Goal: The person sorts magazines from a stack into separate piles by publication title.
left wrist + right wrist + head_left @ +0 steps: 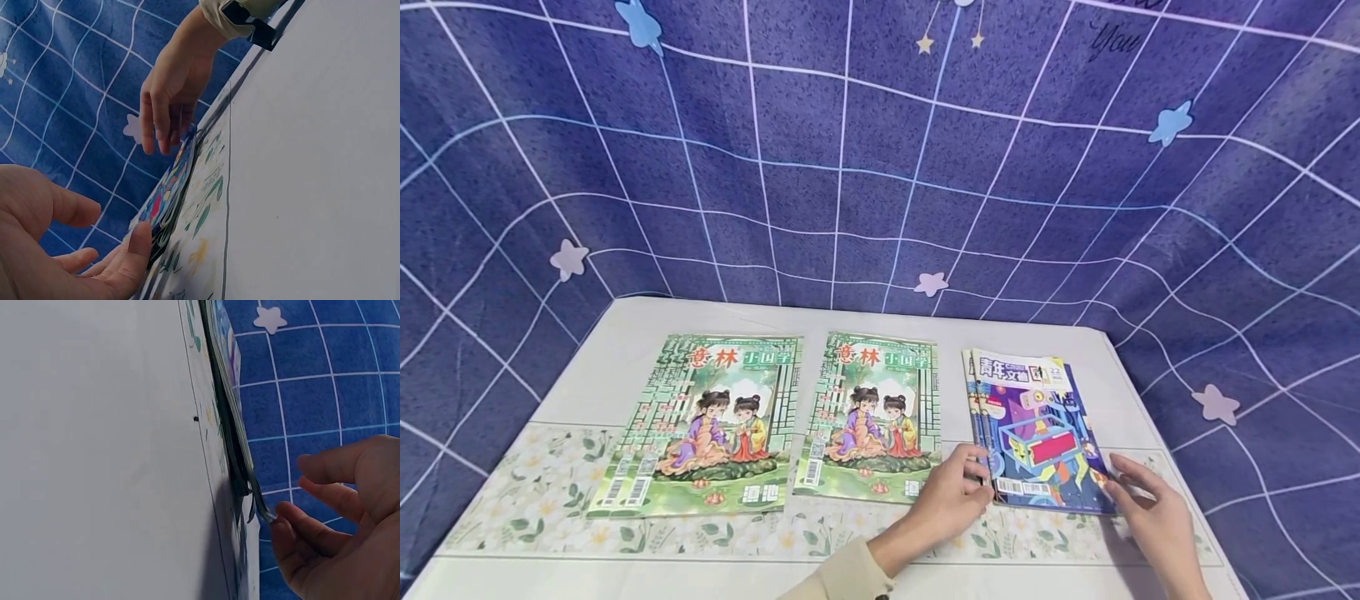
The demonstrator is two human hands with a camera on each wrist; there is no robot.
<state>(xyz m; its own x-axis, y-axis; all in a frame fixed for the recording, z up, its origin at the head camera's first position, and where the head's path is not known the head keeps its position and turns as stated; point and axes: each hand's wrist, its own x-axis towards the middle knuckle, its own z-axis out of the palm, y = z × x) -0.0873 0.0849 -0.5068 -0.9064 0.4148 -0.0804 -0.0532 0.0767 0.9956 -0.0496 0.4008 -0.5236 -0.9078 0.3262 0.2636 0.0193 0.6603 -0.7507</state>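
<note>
A small stack of blue-purple magazines (1037, 433) lies flat at the right of the table, its left edges slightly fanned. My left hand (951, 496) is at the lower left edge of this stack, fingers loosely bent against the side. At the lower right corner is my right hand (1153, 517), its fingertips touching the edge. In the right wrist view, the fingertips of the right hand (344, 519) meet a slightly raised corner of the magazines (234, 437). The left wrist view has the left hand (69, 244) beside the magazine edges, thumb and fingers apart.
Two green-covered magazines (872, 417) lie in the middle, partly overlapped in view by the left hand at a corner. More green magazines (715, 417), slightly offset, lie at the left. A floral strip (550, 492) crosses the white table (580, 375). A blue star-and-grid cloth (805, 167) surrounds it.
</note>
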